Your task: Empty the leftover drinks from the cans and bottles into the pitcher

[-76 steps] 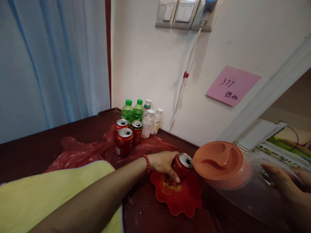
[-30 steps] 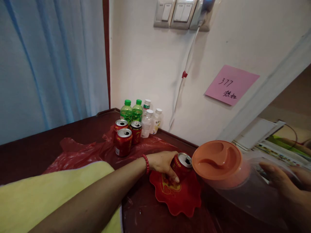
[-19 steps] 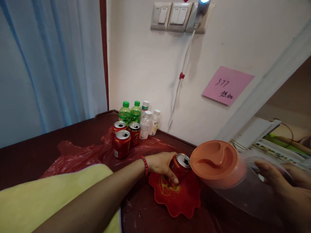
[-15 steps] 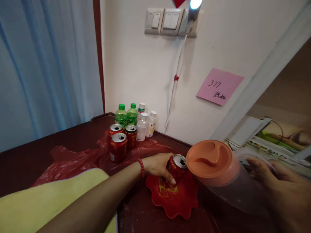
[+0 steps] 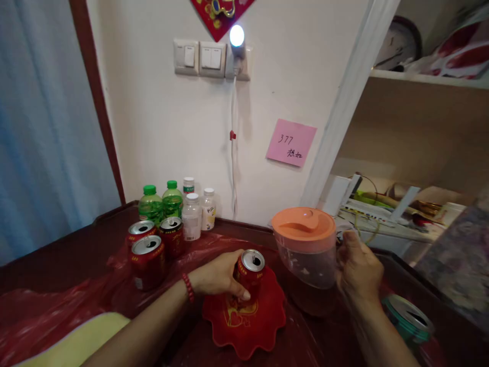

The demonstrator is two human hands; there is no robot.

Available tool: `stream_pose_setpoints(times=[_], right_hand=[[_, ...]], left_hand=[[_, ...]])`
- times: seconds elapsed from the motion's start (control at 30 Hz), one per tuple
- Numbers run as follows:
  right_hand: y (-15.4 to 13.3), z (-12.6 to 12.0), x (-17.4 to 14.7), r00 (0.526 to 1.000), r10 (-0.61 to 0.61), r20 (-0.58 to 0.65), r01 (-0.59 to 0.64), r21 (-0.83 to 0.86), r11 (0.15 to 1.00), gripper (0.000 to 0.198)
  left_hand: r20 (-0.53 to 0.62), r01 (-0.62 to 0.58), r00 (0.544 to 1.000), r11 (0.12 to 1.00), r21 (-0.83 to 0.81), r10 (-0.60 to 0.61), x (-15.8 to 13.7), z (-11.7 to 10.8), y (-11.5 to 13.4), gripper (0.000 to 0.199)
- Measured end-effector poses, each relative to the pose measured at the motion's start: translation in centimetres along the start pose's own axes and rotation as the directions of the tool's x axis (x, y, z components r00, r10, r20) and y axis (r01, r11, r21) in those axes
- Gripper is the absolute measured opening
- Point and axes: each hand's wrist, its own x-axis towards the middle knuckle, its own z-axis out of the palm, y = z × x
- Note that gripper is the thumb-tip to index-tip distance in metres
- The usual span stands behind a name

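An opened can (image 5: 250, 270) is steadied on the red dish (image 5: 246, 321) in the left hand (image 5: 217, 278) grip; just right, the jug (image 5: 307, 255) is gripped by its handle in the right hand (image 5: 357, 267), upright. Pouring appears in hand; tilting toward the can is called for.

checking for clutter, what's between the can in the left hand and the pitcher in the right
Nothing stands between them in the head view. The can in the left hand and the pitcher in the right hand are parted only by the red dish rim and red plastic sheet.
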Motion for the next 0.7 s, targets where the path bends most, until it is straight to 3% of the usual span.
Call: stream_pose_setpoints(times=[0.17,0.37,0.5,0.7], right_hand=[[1.9,0.2,-0.3,0.995,0.054,-0.082,-0.041,0.156,0.987,0.055],[4.3,0.4,-0.4,0.989,0.080,-0.128,-0.052,0.204,0.978,0.050],[5.6,0.6,-0.8,0.988,0.081,-0.132,-0.054,0.194,0.980,0.049],[7.1,0.5,-0.8,0.989,0.034,-0.146,-0.018,0.114,0.993,0.050]], left_hand=[[0.025,-0.031,0.999,0.997,-0.073,0.033,0.0,0.0,0.5,0.075],[0.053,-0.051,0.997,0.985,-0.166,0.060,0.0,0.1,1.3,0.065],[0.067,-0.039,0.997,0.991,-0.125,0.048,-0.1,0.1,2.2,0.065],[0.067,-0.015,0.998,1.000,0.001,0.015,-0.3,0.5,4.4,0.082]])
